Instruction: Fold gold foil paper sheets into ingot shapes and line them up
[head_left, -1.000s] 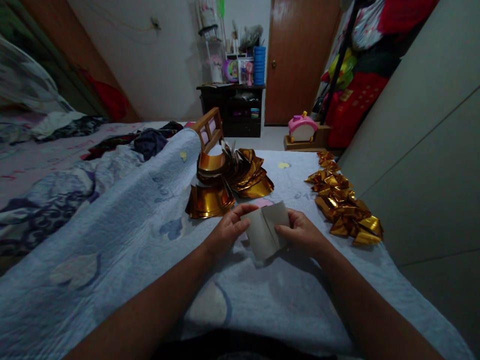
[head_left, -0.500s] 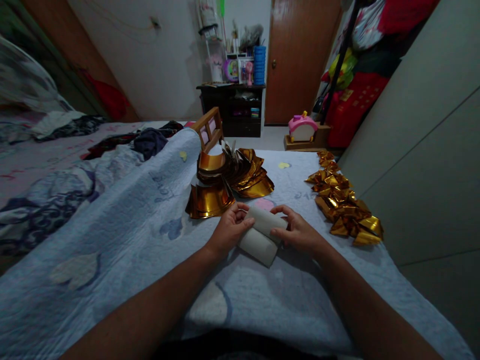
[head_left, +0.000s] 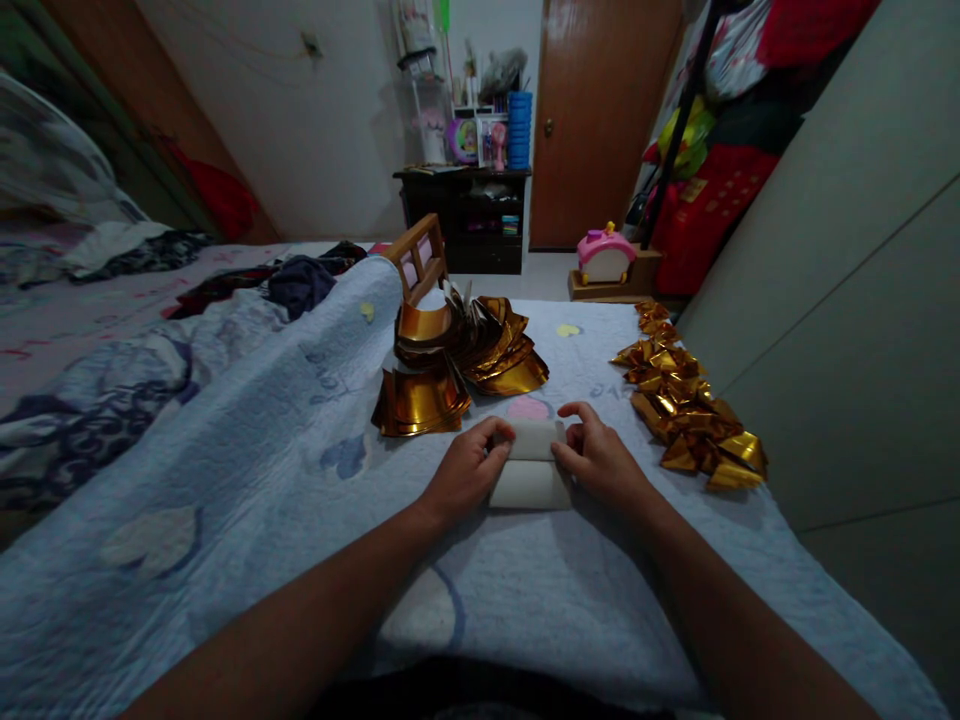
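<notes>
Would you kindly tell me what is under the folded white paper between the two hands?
The blue patterned bedspread shows around the white paper, between the left hand and right hand. Whatever lies directly beneath the paper is covered and cannot be seen.

left hand (head_left: pixel 471 464) pinches folded paper (head_left: pixel 531 484); right hand (head_left: pixel 600 458) holds opposite edge

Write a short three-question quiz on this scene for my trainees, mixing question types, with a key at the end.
1. Which thing do the left hand and right hand both touch?
A. a red bag
B. a pale folded sheet
C. a blue cylinder

2. True or false: in the picture, the folded gold pieces lie to the right of the fanned gold sheets.

3. Fill in the colour: the fanned gold sheets lie on a light ____ cloth.

Key: 1. B; 2. true; 3. blue.
</notes>
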